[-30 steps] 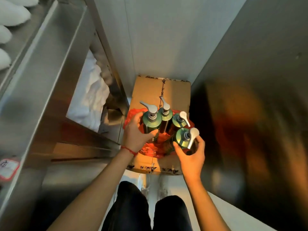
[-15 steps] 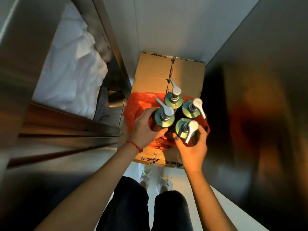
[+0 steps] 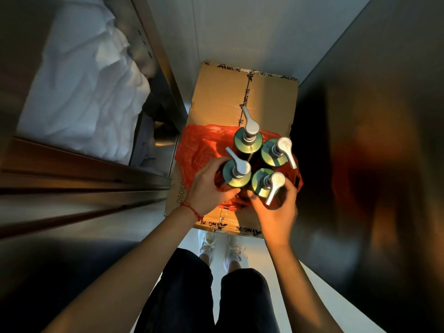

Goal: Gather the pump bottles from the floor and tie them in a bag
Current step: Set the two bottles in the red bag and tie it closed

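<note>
Several green pump bottles with silver pump heads stand upright together in a red plastic bag [image 3: 201, 150] on top of a cardboard box [image 3: 223, 92]. My left hand [image 3: 206, 186] wraps around the near-left bottle [image 3: 236, 174] from its left side. My right hand [image 3: 276, 212] grips the near-right bottle [image 3: 262, 186] from below and the right. Two more bottles, one at the back [image 3: 247, 143] and one at the right [image 3: 274, 152], stand untouched behind them. The bag is open and its edges lie loose around the bottles.
A steel shelf unit [image 3: 84, 179] stands close on the left with white linen [image 3: 81, 92] in it. A dark metal wall [image 3: 372, 140] runs along the right. My legs and shoes [image 3: 221, 248] are on the white floor just before the box.
The view has tilted further down onto the bottles. Both hands keep their hold on the two near bottles, which have shifted slightly closer to the others.
</note>
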`<state>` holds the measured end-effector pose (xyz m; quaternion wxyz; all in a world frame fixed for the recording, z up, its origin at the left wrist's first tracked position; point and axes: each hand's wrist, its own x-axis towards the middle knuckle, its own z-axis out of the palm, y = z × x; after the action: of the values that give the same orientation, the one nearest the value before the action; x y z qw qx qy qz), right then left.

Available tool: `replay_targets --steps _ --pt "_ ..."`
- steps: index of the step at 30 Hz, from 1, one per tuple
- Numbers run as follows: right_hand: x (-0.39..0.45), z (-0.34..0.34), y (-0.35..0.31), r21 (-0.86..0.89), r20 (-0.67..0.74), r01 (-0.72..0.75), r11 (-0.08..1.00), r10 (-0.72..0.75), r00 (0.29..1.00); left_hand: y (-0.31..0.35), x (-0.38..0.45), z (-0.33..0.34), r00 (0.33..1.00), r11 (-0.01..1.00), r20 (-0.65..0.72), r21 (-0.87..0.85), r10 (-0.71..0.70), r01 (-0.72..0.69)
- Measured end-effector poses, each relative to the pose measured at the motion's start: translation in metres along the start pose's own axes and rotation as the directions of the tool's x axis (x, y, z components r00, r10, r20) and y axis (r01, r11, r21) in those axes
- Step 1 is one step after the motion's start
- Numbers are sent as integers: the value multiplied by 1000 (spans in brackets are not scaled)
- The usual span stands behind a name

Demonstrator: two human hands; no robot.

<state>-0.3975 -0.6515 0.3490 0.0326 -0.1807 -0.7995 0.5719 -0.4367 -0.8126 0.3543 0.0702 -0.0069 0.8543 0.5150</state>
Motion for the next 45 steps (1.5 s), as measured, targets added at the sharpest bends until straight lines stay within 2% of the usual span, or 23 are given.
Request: replay_targets --steps 10,36,42,45 --pt "-2 -4 -4 -20 7 39 999 -39 999 -3 -6 3 1000 1000 -21 -5 5 -5" --pt "-9 -9 -7 -17 36 36 999 -35 999 5 -10 0 998 995 -49 -87 -44 40" --pt "-15 -16 -9 4 31 0 1000 0 1000 3 -19 -5 996 995 -65 -83 -64 58" --pt "-18 -24 -6 -1 17 -47 999 47 999 -2 -29 -11 988 979 -54 -150 -145 136"
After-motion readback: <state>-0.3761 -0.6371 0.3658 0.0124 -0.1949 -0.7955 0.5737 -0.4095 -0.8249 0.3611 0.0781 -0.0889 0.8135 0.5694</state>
